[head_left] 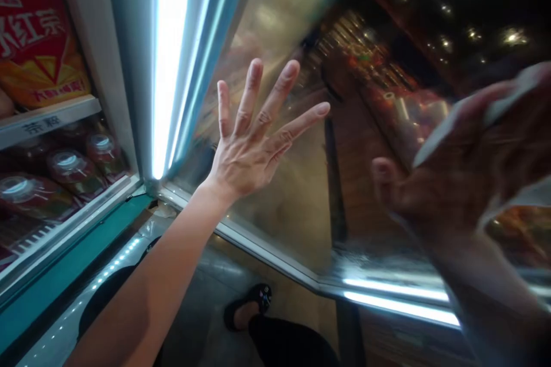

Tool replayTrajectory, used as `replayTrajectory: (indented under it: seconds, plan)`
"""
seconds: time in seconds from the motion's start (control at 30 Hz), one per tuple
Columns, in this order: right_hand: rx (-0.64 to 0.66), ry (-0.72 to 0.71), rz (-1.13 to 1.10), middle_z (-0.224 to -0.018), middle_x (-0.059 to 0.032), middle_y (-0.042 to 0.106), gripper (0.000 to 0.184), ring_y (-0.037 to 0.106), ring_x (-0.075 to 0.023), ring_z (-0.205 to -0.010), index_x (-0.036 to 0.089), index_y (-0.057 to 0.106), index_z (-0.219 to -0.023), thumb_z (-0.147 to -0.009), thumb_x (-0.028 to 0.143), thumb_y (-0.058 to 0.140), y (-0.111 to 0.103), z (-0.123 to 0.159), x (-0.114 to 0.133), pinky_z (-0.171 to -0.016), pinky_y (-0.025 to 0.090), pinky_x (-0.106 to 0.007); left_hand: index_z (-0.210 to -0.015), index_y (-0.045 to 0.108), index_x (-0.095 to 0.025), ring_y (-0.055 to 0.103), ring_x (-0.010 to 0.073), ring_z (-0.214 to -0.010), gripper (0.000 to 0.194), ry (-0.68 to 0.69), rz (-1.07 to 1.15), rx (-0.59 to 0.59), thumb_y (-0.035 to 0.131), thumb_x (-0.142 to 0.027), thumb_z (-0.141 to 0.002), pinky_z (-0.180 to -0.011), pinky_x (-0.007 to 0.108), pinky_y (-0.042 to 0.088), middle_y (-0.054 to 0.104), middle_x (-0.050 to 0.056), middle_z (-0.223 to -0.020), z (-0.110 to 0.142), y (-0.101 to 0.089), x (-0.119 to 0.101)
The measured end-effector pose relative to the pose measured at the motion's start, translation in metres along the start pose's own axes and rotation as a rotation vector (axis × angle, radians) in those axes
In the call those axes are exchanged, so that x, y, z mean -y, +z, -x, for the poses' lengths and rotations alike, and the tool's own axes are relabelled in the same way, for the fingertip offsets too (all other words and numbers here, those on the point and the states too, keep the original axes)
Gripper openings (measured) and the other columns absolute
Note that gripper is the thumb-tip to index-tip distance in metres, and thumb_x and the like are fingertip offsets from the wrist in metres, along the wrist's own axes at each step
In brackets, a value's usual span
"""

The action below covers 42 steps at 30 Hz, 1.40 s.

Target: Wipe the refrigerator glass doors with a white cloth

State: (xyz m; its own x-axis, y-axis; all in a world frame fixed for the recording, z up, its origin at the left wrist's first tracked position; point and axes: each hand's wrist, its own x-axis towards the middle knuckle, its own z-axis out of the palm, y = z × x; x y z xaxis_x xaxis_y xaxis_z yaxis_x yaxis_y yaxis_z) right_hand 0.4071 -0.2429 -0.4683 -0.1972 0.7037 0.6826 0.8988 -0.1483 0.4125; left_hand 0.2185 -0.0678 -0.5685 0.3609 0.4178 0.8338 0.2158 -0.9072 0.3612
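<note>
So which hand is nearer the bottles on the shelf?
Left. The left hand is apart from the bottles, to their right; the right hand is farther, near the picture's right edge.

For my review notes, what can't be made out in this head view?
Head view:
Left hand: its palm faces away, hiding whether it touches the glass door.
Pale thing at the right hand: too blurred to identify.
Red packet: cut off by the left edge.
Bottles: too dim to read any label.
</note>
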Motion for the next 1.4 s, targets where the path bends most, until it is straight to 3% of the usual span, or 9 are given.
replayTrajectory:
  seconds: [0.2,0.4,0.6,0.7,0.8,0.93,1.03,1.23,1.4]
  plan:
    - [0.379,-0.468,0.062,-0.158,-0.0024,0.054,0.071,0.044,-0.0140,-0.152,0.019,0.032,-0.164,-0.103,0.047,0.056,0.022,0.084,0.028,-0.134,0.004,-0.029,-0.144,0.057,-0.043,-0.012,0.0212,-0.162,0.046,-0.010,0.044,0.142,0.039,-0.030,-0.104,-0.129,0.062,-0.012,0.038,-0.009,-0.168,-0.004,0.005,-0.013]
    - [0.134,0.143,0.181,-0.162,-0.0148,0.048,0.079,0.038,-0.0412,-0.154,0.021,0.053,-0.155,-0.098,0.074,0.040,-0.028,0.072,-0.042,-0.129,0.020,-0.063,-0.148,0.045,-0.055,-0.007,0.0288,-0.163,0.061,0.054,0.082,0.163,0.057,-0.024,-0.097,-0.129,0.069,-0.009,0.028,-0.013,-0.172,0.003,0.017,-0.025]
    - [-0.007,-0.012,0.323,-0.159,-0.0048,0.055,0.065,0.022,-0.0233,-0.162,0.030,0.048,-0.156,-0.099,0.060,0.051,0.001,0.170,-0.014,-0.135,0.010,-0.049,-0.156,0.026,-0.059,-0.014,0.0315,-0.160,0.090,0.207,0.051,0.084,0.067,-0.015,-0.088,-0.130,0.066,-0.012,-0.003,-0.016,-0.174,0.020,0.031,-0.058]
    - [-0.052,0.146,0.352,-0.171,-0.0112,0.035,0.081,0.013,-0.0359,-0.163,0.025,0.035,-0.164,-0.095,0.062,0.053,-0.006,0.182,-0.035,-0.131,0.009,-0.065,-0.159,0.020,-0.055,-0.017,0.0335,-0.160,0.099,0.357,0.079,0.075,0.072,-0.015,-0.084,-0.128,0.069,-0.013,-0.013,-0.015,-0.172,0.021,0.046,-0.096]
    - [-0.205,0.462,0.362,-0.177,-0.0142,0.003,0.094,-0.001,-0.0468,-0.162,0.018,0.010,-0.170,-0.097,0.069,0.040,-0.024,0.185,-0.061,-0.124,0.001,-0.079,-0.155,0.025,-0.059,-0.017,0.0359,-0.161,0.101,0.460,0.120,0.149,0.078,-0.017,-0.080,-0.126,0.077,-0.009,0.001,-0.015,-0.175,0.021,0.065,-0.134]
    - [-0.259,0.509,0.417,-0.176,-0.0090,-0.012,0.089,-0.010,-0.0295,-0.163,0.010,-0.004,-0.168,-0.101,0.062,0.019,-0.014,0.230,-0.049,-0.130,0.002,-0.066,-0.154,0.034,-0.056,-0.014,0.0303,-0.162,0.096,0.583,0.162,0.225,0.079,-0.019,-0.078,-0.131,0.068,-0.005,0.023,-0.011,-0.173,0.028,0.090,-0.166]
    - [-0.249,0.542,0.484,-0.176,-0.0101,-0.010,0.088,-0.007,-0.0257,-0.164,0.006,-0.004,-0.168,-0.100,0.058,0.018,-0.002,0.267,-0.045,-0.131,0.009,-0.063,-0.157,0.036,-0.049,-0.013,0.0252,-0.162,0.092,0.718,0.155,0.225,0.078,-0.021,-0.079,-0.134,0.056,-0.007,0.019,-0.008,-0.174,0.035,0.107,-0.180]
    - [-0.323,0.868,0.535,-0.176,-0.0172,-0.012,0.105,-0.004,-0.0443,-0.162,0.006,-0.008,-0.167,-0.095,0.071,0.031,-0.025,0.293,-0.089,-0.126,0.017,-0.073,-0.161,0.033,-0.038,-0.003,0.0165,-0.162,0.090,0.929,0.170,0.214,0.073,-0.023,-0.082,-0.135,0.038,-0.001,0.005,-0.002,-0.175,0.031,0.133,-0.210]
    - [-0.281,0.960,0.415,-0.175,-0.0250,0.003,0.110,0.005,-0.0470,-0.162,0.009,-0.013,-0.167,-0.092,0.069,0.040,0.011,0.327,-0.045,-0.117,0.028,-0.079,-0.161,0.033,-0.037,-0.003,0.0152,-0.162,0.085,0.908,0.225,0.270,0.067,-0.014,-0.086,-0.135,0.037,0.000,-0.002,-0.004,-0.173,0.036,0.138,-0.227]
